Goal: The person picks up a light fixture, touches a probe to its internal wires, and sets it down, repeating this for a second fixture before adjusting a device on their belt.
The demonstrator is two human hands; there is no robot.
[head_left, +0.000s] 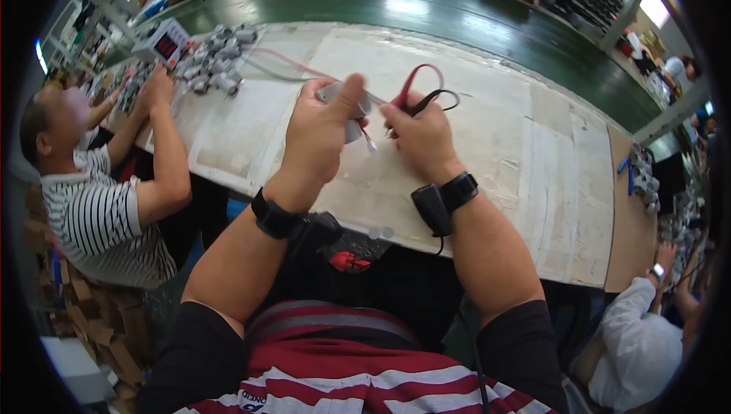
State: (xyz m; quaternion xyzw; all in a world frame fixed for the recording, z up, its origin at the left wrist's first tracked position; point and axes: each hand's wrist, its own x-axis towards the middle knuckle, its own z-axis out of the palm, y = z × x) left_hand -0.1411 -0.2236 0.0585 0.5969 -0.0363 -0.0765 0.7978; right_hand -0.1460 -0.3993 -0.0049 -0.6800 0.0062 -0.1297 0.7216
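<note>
At the near edge of the worktable (472, 185), both of the person's forearms enter from below, each wearing a black wrist strap with a small black unit attached. The left hand (320, 136) is closed around a small grey part (335, 94), thumb pressed along its top; a short lead with a pale tip hangs from the part toward the table. The right hand (422, 136) sits just beside the left, fingers pinched tight on a pair of wires (420, 86), one red and one black, which loop upward and outward above the knuckles. The grey part and the wires are held above the table surface, near its middle; whether they touch each other cannot be told.

The table is covered with worn, pale sheeting. Farther left, a person in a striped shirt (99, 223) rests both arms on the table, hands close to a heap of grey parts (217, 60). A small meter box with a red display (164, 42) stands just beside that heap. Thin pink leads run from the heap toward the centre of the table.

Beyond the table lies a long green belt (426, 10). At the right, a person in a white shirt (640, 345) sits near the table's end.
</note>
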